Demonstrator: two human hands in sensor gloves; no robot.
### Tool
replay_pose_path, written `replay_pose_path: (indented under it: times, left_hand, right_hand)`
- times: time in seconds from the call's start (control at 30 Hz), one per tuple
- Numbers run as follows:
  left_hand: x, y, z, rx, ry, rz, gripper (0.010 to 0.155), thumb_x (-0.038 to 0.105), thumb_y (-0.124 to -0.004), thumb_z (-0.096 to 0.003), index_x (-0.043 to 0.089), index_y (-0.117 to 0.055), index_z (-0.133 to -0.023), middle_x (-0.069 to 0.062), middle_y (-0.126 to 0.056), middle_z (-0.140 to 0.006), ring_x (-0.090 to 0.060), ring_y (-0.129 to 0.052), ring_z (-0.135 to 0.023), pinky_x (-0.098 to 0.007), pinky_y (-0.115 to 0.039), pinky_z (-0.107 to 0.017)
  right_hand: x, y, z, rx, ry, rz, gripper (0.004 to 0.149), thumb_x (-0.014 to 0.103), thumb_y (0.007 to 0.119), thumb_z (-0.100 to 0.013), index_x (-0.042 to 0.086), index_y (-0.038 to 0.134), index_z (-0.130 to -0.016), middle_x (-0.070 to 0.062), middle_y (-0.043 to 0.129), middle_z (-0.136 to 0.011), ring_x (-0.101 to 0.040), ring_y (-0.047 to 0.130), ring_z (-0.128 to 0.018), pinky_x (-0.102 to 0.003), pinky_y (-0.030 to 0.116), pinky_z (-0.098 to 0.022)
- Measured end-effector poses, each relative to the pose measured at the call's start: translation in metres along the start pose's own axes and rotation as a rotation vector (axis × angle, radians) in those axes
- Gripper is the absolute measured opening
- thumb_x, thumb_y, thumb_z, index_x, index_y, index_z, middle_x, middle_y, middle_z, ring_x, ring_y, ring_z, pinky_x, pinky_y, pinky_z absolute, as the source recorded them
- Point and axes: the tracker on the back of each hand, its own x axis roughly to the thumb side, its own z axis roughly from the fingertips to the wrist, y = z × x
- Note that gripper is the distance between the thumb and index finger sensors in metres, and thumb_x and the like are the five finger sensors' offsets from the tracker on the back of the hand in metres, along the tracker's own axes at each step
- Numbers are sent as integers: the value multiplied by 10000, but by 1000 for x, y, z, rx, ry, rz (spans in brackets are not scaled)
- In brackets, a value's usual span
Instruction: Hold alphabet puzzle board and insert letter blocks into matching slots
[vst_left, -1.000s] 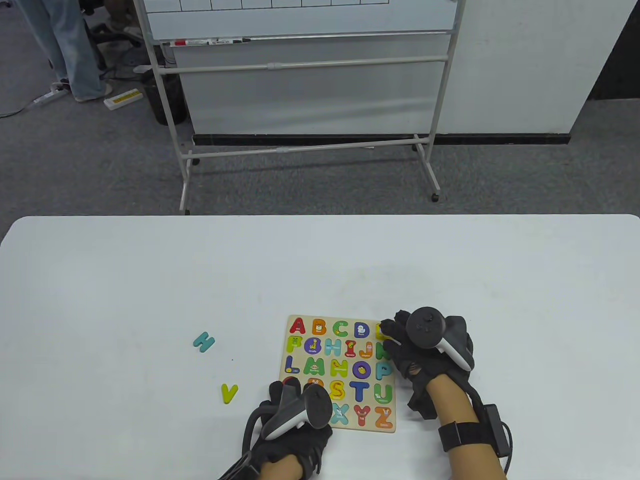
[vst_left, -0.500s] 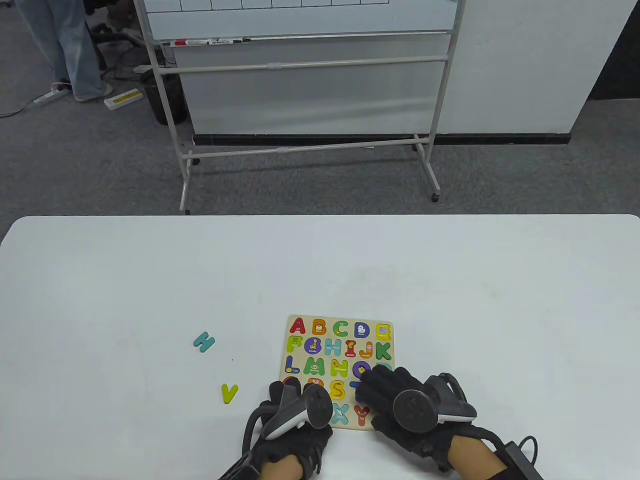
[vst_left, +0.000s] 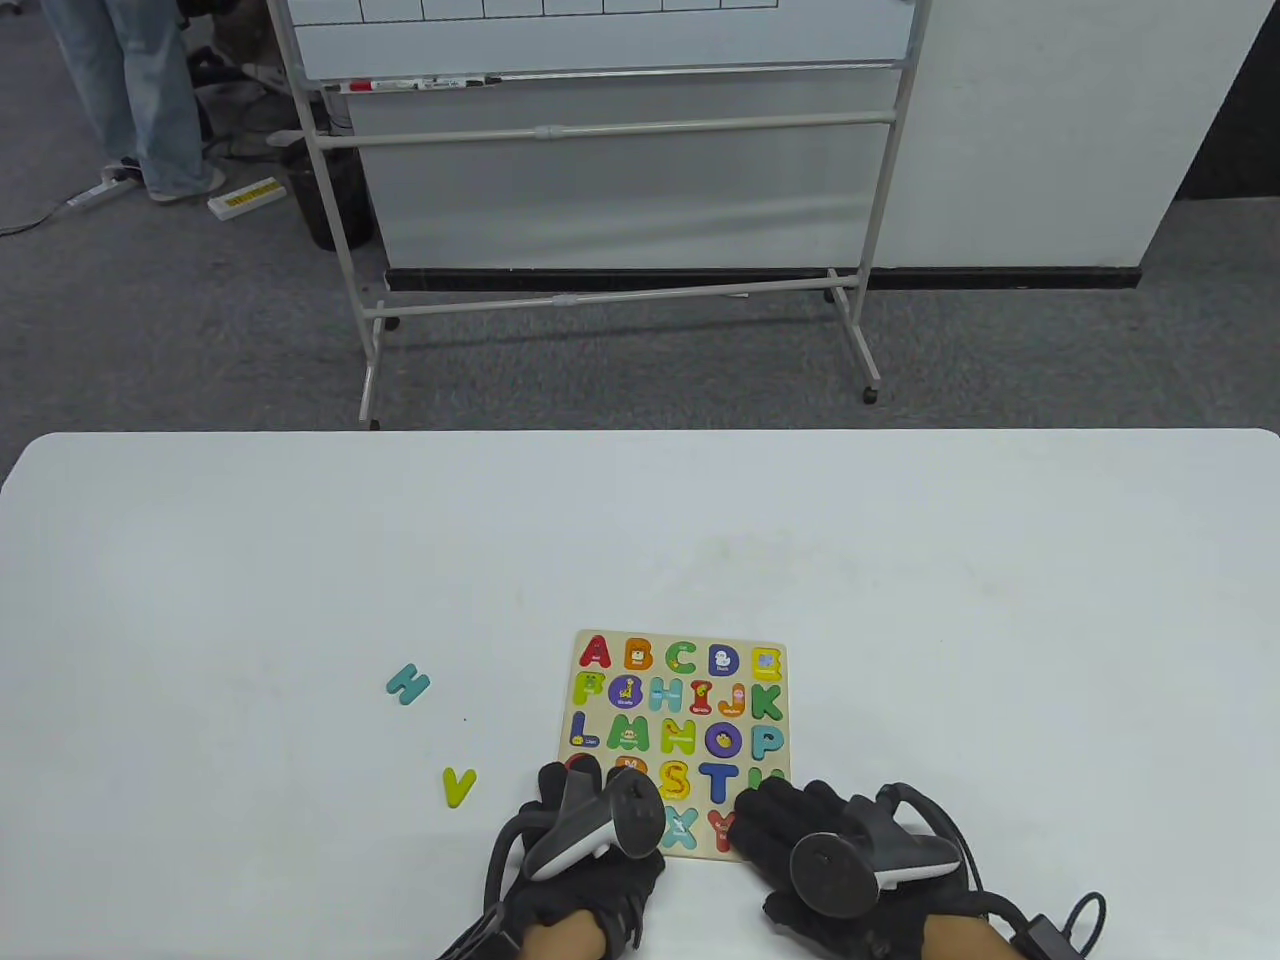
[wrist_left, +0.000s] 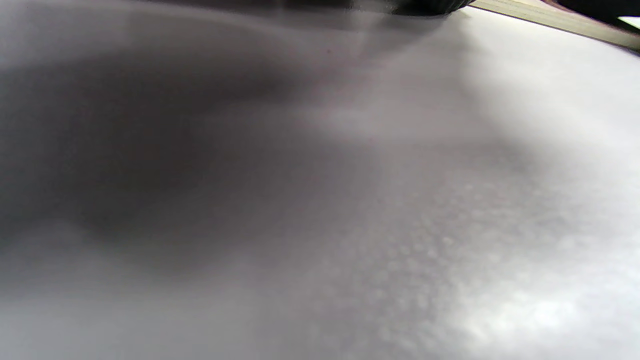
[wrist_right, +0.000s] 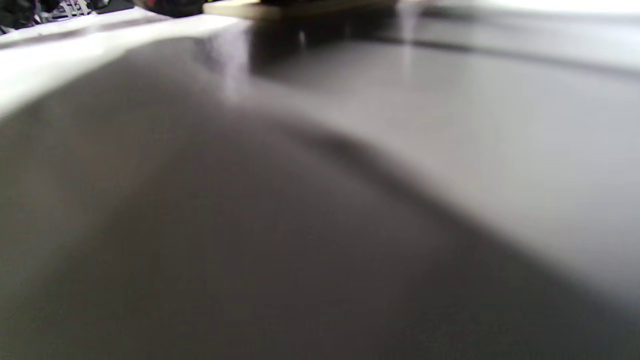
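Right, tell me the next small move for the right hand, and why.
Probably send the right hand left across the table to the teal H block, one of two blocks lying loose on the white table beside the yellow V block. The left hand rests on the alphabet puzzle board at its near left corner. The board's H slot looks unfilled.

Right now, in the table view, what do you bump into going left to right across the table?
Teal H block → yellow-green V block → left hand → right hand.
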Motion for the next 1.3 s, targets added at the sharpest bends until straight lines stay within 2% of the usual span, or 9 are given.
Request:
replay_pose_path:
  times: [0.23, 0.37, 0.5, 0.7, 0.8, 0.9, 1.0, 1.17, 1.3]
  left_hand:
    - [0, 0, 0, -1, -4, -1, 837, 514, -500, -514, 93, -12, -1048, -310, 74, -1047, -627, 41, -925, -724, -200, -642]
    - [0, 2, 2, 36, 1, -9, 838, 526, -523, -516, 100, -59, -1068, -303, 17, -1070, -622, -15, -949, -716, -240, -655]
    - [2, 11, 11, 93, -31, 1, 811, 523, -542, -512, 67, -222, -1102, -301, -125, -1108, -614, -180, -997, -703, -343, -668]
    - [2, 43, 43, 273, -147, 126, 759, 518, -588, -503, 73, -445, -1101, -301, -319, -1127, -612, -337, -1007, -703, -417, -657]
    - [-21, 72, 65, 349, -195, 231, 746, 525, -629, -489, 63, -572, -1072, -287, -566, -1097, -605, -475, -1004, -707, -464, -655]
    - [-63, 104, 86, 411, -297, 389, 726, 480, -712, -488, 46, -612, -1061, -299, -601, -1083, -618, -462, -1014, -739, -405, -665]
    - [-100, 119, 99, 476, -242, 336, 700, 437, -765, -490, 63, -611, -1062, -294, -586, -1092, -616, -460, -1024, -750, -385, -671]
    - [-137, 113, 90, 412, -40, -23, 662, 403, -796, -505, 169, -564, -1079, -236, -549, -1115, -566, -511, -1039, -732, -419, -684]
    - [-145, 95, 71, 238, -30, -70, 695, 448, -813, -487, 178, -555, -1074, -193, -626, -1072, -532, -584, -1026, -723, -440, -685]
  right_hand:
    - [3, 16, -4, 171, 25, 64, 824, 635, 283, -493, 224, -187, -1031, -81, -249, -1102, -342, -203, -1051, -599, 51, -747]
    - [2, 18, -5, 192, 29, 52, 827, 644, 259, -488, 226, -229, -1009, -75, -295, -1078, -335, -250, -1026, -593, 12, -731]
    - [3, 18, -5, 201, 34, 57, 834, 656, 243, -481, 225, -251, -996, -81, -317, -1065, -333, -270, -1015, -596, -4, -726]
    - [4, 19, -5, 215, 33, 61, 852, 677, 229, -475, 218, -278, -983, -85, -341, -1052, -339, -296, -1002, -612, -19, -716]
    - [4, 20, -5, 215, 33, 62, 858, 681, 229, -476, 212, -279, -984, -86, -342, -1052, -344, -296, -1001, -618, -18, -715]
    - [4, 20, -5, 216, 32, 61, 860, 684, 230, -476, 213, -281, -983, -84, -344, -1051, -343, -297, -1001, -619, -19, -714]
    - [4, 21, -5, 211, 32, 55, 863, 689, 239, -483, 216, -275, -990, -84, -337, -1058, -337, -292, -1008, -617, -15, -719]
    - [3, 21, -5, 210, 31, 51, 865, 690, 244, -486, 216, -271, -994, -83, -333, -1061, -338, -288, -1010, -618, -14, -719]
    - [3, 21, -5, 208, 31, 49, 865, 692, 248, -488, 219, -268, -997, -75, -332, -1063, -338, -286, -1012, -618, -13, -720]
